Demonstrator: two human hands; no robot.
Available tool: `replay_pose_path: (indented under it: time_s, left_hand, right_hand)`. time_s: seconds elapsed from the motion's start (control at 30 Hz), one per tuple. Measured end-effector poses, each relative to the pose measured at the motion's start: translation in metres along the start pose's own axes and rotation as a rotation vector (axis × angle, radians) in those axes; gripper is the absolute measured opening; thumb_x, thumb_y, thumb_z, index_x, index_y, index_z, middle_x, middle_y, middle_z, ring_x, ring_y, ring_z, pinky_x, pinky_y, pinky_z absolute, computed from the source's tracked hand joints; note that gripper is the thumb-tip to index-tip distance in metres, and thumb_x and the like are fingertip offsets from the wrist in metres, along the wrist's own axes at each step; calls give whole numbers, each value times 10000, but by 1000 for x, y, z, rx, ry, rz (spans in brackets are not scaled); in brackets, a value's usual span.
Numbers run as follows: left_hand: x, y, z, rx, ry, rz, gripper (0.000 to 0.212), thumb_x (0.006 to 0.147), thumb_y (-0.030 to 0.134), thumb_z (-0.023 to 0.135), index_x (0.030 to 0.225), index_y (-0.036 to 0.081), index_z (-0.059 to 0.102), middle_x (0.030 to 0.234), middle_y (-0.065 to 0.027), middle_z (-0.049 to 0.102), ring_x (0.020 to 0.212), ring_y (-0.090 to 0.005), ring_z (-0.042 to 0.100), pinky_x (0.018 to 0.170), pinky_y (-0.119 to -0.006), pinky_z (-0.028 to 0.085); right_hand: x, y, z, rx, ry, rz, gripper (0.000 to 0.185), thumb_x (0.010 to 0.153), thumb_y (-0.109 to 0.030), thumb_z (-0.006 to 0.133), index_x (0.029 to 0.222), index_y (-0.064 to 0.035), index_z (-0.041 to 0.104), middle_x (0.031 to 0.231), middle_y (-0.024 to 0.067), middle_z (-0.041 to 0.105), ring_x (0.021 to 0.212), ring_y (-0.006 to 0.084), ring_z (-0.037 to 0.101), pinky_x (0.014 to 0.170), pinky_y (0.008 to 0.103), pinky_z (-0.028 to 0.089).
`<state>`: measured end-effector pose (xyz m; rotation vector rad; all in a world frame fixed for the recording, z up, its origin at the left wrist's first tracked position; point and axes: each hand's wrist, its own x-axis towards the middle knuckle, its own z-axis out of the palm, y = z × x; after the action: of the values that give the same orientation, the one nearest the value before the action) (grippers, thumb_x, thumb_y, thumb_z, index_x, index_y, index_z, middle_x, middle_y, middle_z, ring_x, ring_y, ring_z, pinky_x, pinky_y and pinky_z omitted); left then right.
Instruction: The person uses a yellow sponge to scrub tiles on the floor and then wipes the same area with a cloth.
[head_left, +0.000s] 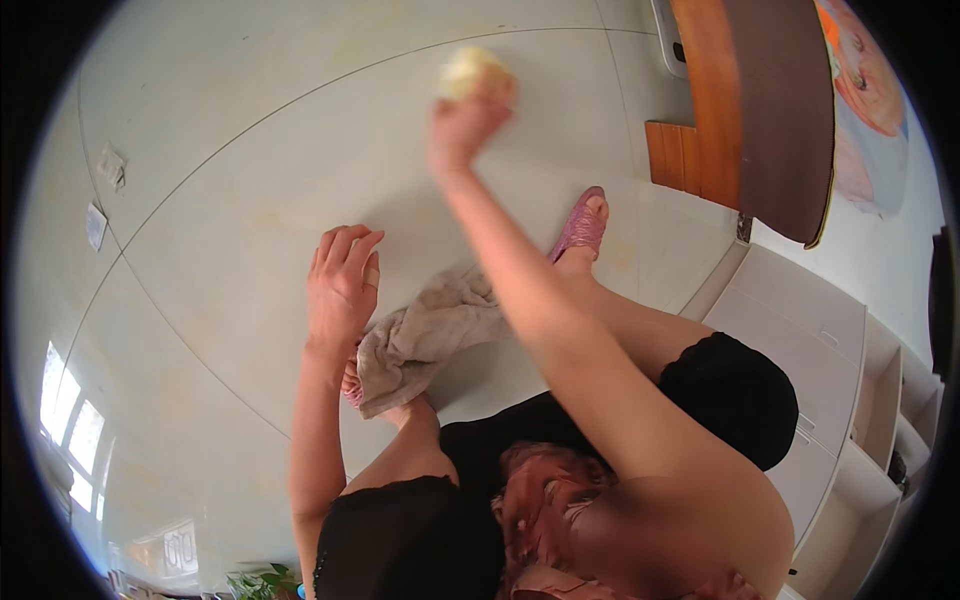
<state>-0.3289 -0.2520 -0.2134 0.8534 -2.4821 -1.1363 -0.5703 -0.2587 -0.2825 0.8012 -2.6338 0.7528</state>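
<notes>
My right hand (472, 124) is stretched far forward over the tiled floor (337, 150), blurred, with its fingers closed on a pale yellow object (472, 71) whose kind I cannot tell. My left hand (343, 281) hangs at the left with bent fingers and nothing visible in it; a tan strip goes round one finger. Just right of its wrist a crumpled grey-beige cloth (427, 330) lies across my left foot and reaches behind my right forearm. A pink slipper (581, 229) is on my right foot.
Two small whitish scraps (96, 226) lie on the floor at the left. A brown-topped wooden piece of furniture (780, 112) stands at the upper right, with white drawers and shelves (795, 315) below it. Green plant leaves (266, 581) show at the bottom edge.
</notes>
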Motion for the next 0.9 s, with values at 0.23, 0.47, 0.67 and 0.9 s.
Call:
replay_pose_path:
  time_s: [0.23,0.47,0.67,0.9]
  left_hand:
    - [-5,23,28,-244,-108,-11,345,817,72,659,1162,56,662,1251,-121,627,1112,-332,584,893,-447,510]
    - [0,24,25,-130,89,-115,218,826,-65,630,1012,37,681,1090,-73,643,1002,-277,609,819,-413,532]
    - [-1,3,1,-121,291,-201,277,878,-57,612,1121,59,678,1148,-84,649,1082,-249,606,886,-331,513]
    - [-1,-34,-55,-27,765,-500,304,919,-44,582,1209,42,611,1241,-87,593,1084,-231,587,853,-363,504]
  right_hand:
    - [-61,-174,5,693,-495,-288,910,617,95,677,1441,-3,301,1486,249,250,1261,432,374,979,512,371]
    - [-38,59,-109,289,-145,118,735,753,34,639,1437,-21,375,1387,211,422,1333,372,359,1102,492,319]
    - [-106,-71,-45,265,-263,6,787,750,85,556,1494,-46,338,1494,235,370,1427,398,301,1116,550,261]
    - [-47,-156,-25,600,-877,-520,736,734,-54,679,1395,27,367,1469,253,240,1214,487,380,1010,565,365]
